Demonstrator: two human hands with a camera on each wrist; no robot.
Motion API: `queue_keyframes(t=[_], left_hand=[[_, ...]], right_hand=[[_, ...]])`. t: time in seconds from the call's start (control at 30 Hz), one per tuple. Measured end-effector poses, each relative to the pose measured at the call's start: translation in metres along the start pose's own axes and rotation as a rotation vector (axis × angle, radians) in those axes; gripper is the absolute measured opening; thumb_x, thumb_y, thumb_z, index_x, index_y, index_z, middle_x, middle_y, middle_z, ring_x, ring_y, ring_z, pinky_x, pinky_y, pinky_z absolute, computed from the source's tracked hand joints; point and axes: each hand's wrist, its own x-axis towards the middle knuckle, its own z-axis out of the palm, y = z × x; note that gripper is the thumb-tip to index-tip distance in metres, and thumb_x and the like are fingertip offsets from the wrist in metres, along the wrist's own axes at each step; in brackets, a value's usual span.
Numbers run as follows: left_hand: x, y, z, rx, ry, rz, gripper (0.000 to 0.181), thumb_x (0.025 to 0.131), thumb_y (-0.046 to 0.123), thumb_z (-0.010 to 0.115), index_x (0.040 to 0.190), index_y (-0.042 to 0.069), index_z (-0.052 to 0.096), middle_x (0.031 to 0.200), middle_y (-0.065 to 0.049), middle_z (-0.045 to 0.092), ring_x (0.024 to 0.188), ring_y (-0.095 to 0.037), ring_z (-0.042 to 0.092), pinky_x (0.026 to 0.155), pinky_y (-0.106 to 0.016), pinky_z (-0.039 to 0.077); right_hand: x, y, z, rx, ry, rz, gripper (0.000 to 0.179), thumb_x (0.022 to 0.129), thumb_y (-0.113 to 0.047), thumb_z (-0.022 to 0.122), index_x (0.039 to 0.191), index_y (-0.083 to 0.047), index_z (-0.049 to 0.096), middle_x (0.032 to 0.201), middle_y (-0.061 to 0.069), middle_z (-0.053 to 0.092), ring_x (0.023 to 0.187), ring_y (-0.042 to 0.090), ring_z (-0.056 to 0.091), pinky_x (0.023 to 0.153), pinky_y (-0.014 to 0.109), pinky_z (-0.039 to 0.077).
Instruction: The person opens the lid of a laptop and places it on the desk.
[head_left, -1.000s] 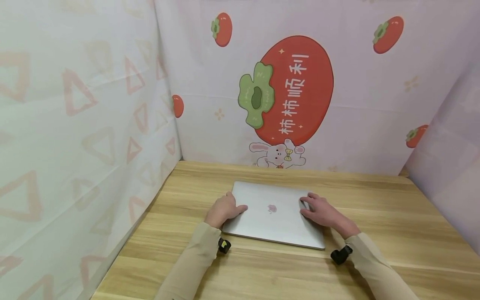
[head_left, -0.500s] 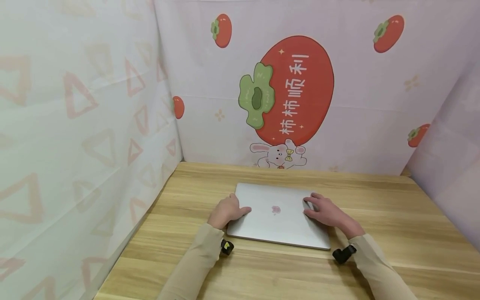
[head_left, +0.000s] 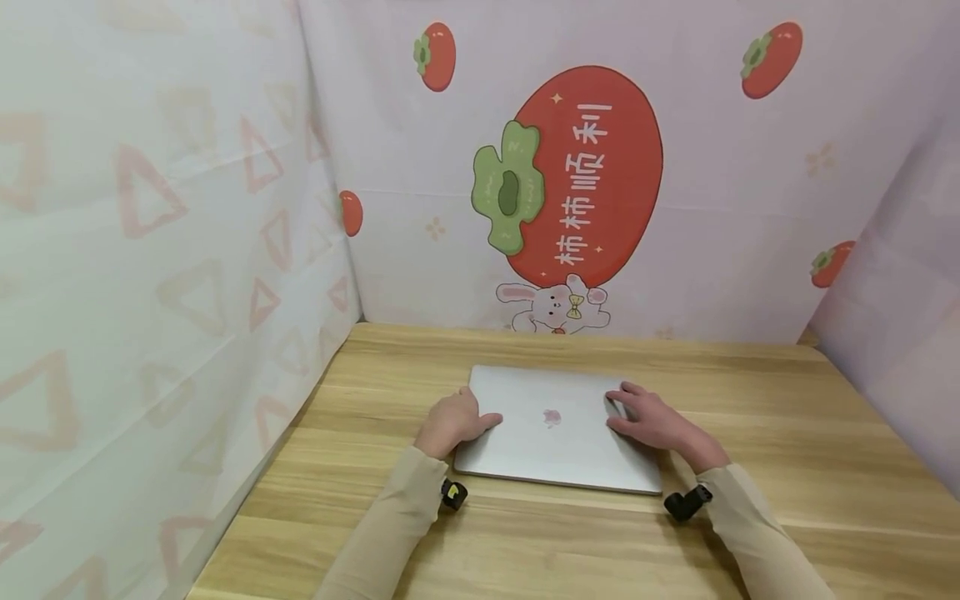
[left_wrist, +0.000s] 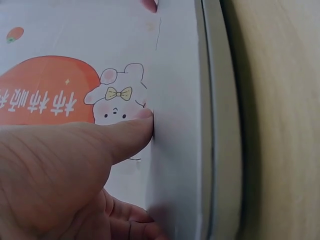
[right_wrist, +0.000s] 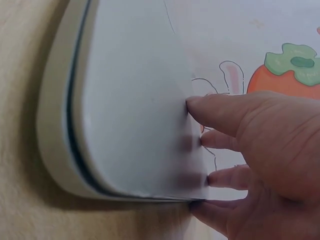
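A closed silver laptop [head_left: 551, 450] with a pinkish apple logo lies flat on the wooden table. My left hand [head_left: 453, 423] grips its left side, thumb on the lid and fingers at the edge. Seen from the left wrist, that thumb [left_wrist: 127, 137] presses on the lid near the front edge. At the laptop's right side, my right hand [head_left: 656, 425] rests on the lid. In the right wrist view its thumb [right_wrist: 215, 112] and several fingertips touch the surface, and a lower finger lies at the side edge. The laptop's underside is hidden.
Wood-grained tabletop [head_left: 555, 550] surrounds the laptop. Behind it hangs a pale cloth [head_left: 720, 208] printed with persimmons and a rabbit. A white cloth wall [head_left: 180, 333] with triangle prints borders the left; another cloth [head_left: 900, 317] closes the right. Small black devices [head_left: 686, 503] sit on the wrists.
Over the first half second the laptop slid slightly right, with both hands moving along. Since then hands and laptop have hardly moved; the head view shifted a little.
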Motion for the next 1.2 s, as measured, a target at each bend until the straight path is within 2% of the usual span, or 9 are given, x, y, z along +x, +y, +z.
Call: queue_keyframes(t=[0.37,0.53,0.7,0.83,1.03,1.2], left_hand=[[0.003,-0.006,-0.001,0.041,-0.015,0.017,0.094,0.086,0.066,0.06,0.143,-0.007,0.04,0.113,-0.024,0.066,0.076,-0.023,0.058,0.067,-0.037,0.053],[0.004,-0.013,-0.003,0.067,0.0,0.01,0.094,0.085,0.068,0.06,0.142,-0.005,0.043,0.118,-0.022,0.066,0.08,-0.023,0.059,0.071,-0.038,0.054],[0.003,-0.014,-0.005,0.074,0.01,0.041,0.089,0.087,0.065,0.06,0.136,-0.007,0.047,0.11,-0.021,0.067,0.077,-0.023,0.06,0.07,-0.04,0.054],[0.002,-0.012,-0.005,0.073,0.043,0.068,0.082,0.087,0.064,0.06,0.127,-0.007,0.054,0.104,-0.021,0.067,0.074,-0.023,0.06,0.068,-0.041,0.054],[0.0,-0.008,-0.005,0.095,0.067,0.096,0.077,0.088,0.062,0.061,0.122,-0.007,0.058,0.11,-0.021,0.062,0.084,-0.028,0.059,0.073,-0.044,0.054],[-0.003,-0.005,-0.006,0.115,0.066,0.1,0.078,0.089,0.061,0.061,0.125,-0.008,0.056,0.114,-0.023,0.061,0.097,-0.033,0.06,0.081,-0.047,0.054]], right_hand=[[0.002,0.0,0.005,-0.011,-0.006,0.027,0.053,0.096,-0.031,0.061,0.139,0.0,0.052,0.15,0.038,0.031,0.133,0.058,0.036,0.105,0.068,0.034],[0.006,-0.006,0.007,-0.013,-0.011,0.022,0.054,0.097,-0.031,0.06,0.14,0.0,0.051,0.15,0.038,0.031,0.134,0.058,0.036,0.107,0.067,0.033],[0.008,-0.009,0.007,-0.017,-0.019,0.042,0.056,0.097,-0.032,0.06,0.141,0.0,0.049,0.151,0.038,0.03,0.134,0.058,0.035,0.107,0.067,0.033],[0.007,-0.009,0.006,-0.027,-0.025,0.063,0.057,0.097,-0.033,0.06,0.142,0.0,0.048,0.152,0.037,0.028,0.134,0.059,0.035,0.107,0.067,0.034],[0.004,-0.011,0.004,-0.027,-0.03,0.09,0.057,0.097,-0.033,0.06,0.142,0.0,0.048,0.152,0.035,0.029,0.133,0.059,0.035,0.106,0.067,0.035],[0.001,-0.014,0.004,-0.055,-0.035,0.082,0.056,0.096,-0.033,0.061,0.141,-0.001,0.05,0.14,0.029,0.044,0.125,0.054,0.043,0.1,0.065,0.04]])
